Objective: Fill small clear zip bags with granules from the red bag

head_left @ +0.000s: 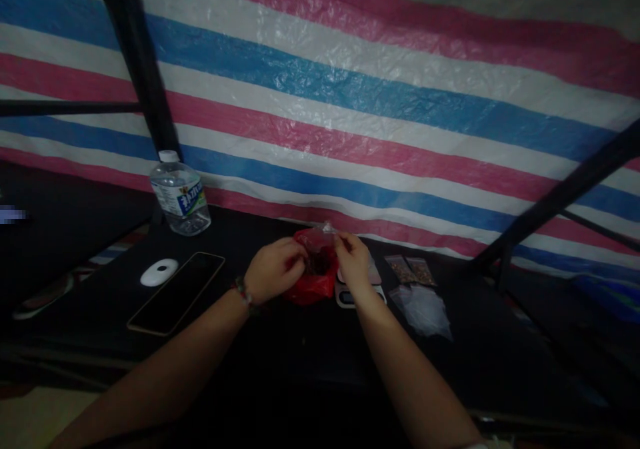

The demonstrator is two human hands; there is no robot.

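A red plastic bag (309, 288) with dark contents sits on the black table (280, 356). My left hand (274, 269) is closed at the bag's left side, fingers curled at its mouth. My right hand (354, 260) pinches a small clear plastic bag (324, 230) held just above the red bag. A small white scale (350, 296) lies partly hidden under my right hand. A bead bracelet circles my left wrist.
Two small filled clear packets (411, 269) and a pile of empty clear bags (425, 310) lie right of the scale. A phone (176, 292), a white oval object (159, 272) and a water bottle (180, 194) stand at the left. A striped tarp (380, 102) hangs behind.
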